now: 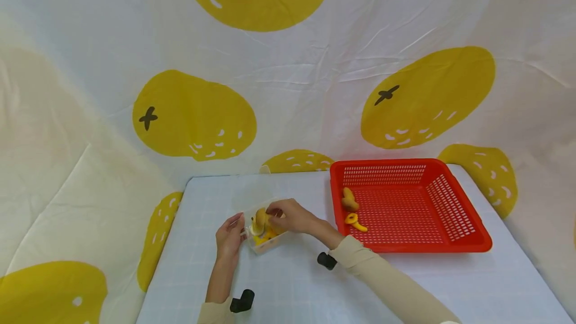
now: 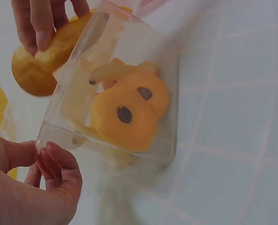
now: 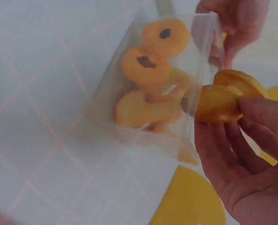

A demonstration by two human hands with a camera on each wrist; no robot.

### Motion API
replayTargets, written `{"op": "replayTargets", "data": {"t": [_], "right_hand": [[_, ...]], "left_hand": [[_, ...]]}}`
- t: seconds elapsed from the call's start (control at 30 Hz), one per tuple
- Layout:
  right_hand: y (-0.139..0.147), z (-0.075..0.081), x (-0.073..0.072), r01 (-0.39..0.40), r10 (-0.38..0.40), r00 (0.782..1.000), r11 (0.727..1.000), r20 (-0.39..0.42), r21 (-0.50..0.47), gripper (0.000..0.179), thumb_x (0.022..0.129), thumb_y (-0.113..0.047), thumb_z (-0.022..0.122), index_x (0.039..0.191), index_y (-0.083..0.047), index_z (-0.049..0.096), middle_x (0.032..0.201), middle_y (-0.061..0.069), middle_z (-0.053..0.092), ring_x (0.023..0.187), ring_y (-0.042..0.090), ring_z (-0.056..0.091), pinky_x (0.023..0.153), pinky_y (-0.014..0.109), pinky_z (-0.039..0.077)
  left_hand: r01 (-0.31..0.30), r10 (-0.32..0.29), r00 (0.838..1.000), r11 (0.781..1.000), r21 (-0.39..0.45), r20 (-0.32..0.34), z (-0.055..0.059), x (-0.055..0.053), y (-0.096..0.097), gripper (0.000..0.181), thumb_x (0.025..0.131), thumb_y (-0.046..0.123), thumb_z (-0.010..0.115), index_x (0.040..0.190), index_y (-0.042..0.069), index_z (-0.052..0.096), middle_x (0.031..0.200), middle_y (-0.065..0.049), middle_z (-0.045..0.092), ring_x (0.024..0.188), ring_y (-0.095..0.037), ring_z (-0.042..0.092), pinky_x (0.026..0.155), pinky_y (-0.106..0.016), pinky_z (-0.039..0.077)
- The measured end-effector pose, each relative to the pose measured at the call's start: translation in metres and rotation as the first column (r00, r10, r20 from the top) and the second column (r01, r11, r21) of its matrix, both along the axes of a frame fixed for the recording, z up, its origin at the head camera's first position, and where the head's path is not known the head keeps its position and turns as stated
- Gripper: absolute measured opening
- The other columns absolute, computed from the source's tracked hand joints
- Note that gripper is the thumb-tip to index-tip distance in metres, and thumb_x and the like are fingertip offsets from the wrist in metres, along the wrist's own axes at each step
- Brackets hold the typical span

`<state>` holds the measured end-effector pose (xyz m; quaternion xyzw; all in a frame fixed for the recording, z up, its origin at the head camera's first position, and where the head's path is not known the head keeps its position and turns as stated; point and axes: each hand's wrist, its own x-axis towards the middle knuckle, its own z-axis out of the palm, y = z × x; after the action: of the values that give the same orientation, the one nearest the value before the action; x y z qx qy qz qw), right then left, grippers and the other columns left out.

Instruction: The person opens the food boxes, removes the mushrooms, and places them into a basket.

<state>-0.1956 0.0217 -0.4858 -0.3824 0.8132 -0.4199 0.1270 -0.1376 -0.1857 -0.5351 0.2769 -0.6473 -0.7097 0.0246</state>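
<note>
A small clear plastic box (image 1: 265, 249) stands on the table, with several orange rounded pieces (image 2: 125, 117) with dark spots inside. At its left side my left hand (image 1: 229, 239) pinches the rim between thumb and fingers. My right hand (image 1: 294, 216) holds a golden-brown mushroom (image 3: 219, 104) at the box's open top. In the right wrist view, its rounded cap lies near the thumb and its dark stem end points into the box. The left wrist view shows the fingers (image 2: 42, 28) on the mushroom from the other side.
A red plastic basket (image 1: 409, 248) with mesh walls stands to the right. Along its left side lie a brown mushroom (image 1: 349, 199) and a yellow piece (image 1: 355, 221) with a ring-like head. Behind the white table (image 1: 292, 289) hangs a cloth printed with yellow fruit.
</note>
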Motion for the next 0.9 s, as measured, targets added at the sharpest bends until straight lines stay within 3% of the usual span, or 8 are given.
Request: {"op": "replayTargets", "data": {"t": [0.2,0.47,0.7,0.9], "right_hand": [[0.023,0.008,-0.003,0.073,-0.071,0.995,0.997,0.064,-0.027,0.021,0.100,-0.005,0.065,0.119,0.003,0.069,0.111,0.011,0.071,0.099,0.021,0.064,0.089,0.027,0.055],[0.055,0.018,-0.005,0.134,-0.129,0.987,0.990,0.101,-0.047,0.026,0.102,-0.014,0.065,0.124,-0.001,0.068,0.113,0.007,0.072,0.104,0.021,0.065,0.094,0.034,0.055],[0.087,0.026,-0.005,0.244,-0.233,0.962,0.968,0.144,-0.057,0.028,0.101,-0.017,0.067,0.125,-0.002,0.069,0.112,0.005,0.073,0.108,0.025,0.066,0.096,0.043,0.055],[0.118,0.030,-0.003,0.316,-0.300,0.937,0.947,0.180,-0.067,0.032,0.101,-0.019,0.068,0.127,-0.001,0.068,0.115,0.007,0.072,0.109,0.027,0.067,0.092,0.040,0.057]], "left_hand": [[-0.005,0.005,1.000,1.000,0.007,-0.013,-0.001,-0.001,-0.001,0.040,0.105,0.017,0.062,0.136,-0.007,0.057,0.126,-0.022,0.060,0.088,-0.019,0.058,0.069,-0.021,0.054],[-0.001,0.001,1.000,1.000,0.013,-0.015,0.002,0.000,-0.001,0.041,0.105,0.018,0.062,0.137,-0.007,0.057,0.120,-0.017,0.062,0.085,-0.016,0.057,0.068,-0.021,0.053],[-0.006,0.006,1.000,1.000,0.007,-0.007,0.000,-0.001,-0.001,0.040,0.105,0.018,0.062,0.137,-0.006,0.058,0.125,-0.020,0.061,0.086,-0.018,0.056,0.069,-0.021,0.054],[0.004,-0.004,1.000,1.000,-0.012,-0.010,-0.003,0.000,-0.002,0.039,0.105,0.017,0.062,0.136,-0.006,0.058,0.125,-0.020,0.060,0.085,-0.017,0.057,0.067,-0.020,0.053]]}}
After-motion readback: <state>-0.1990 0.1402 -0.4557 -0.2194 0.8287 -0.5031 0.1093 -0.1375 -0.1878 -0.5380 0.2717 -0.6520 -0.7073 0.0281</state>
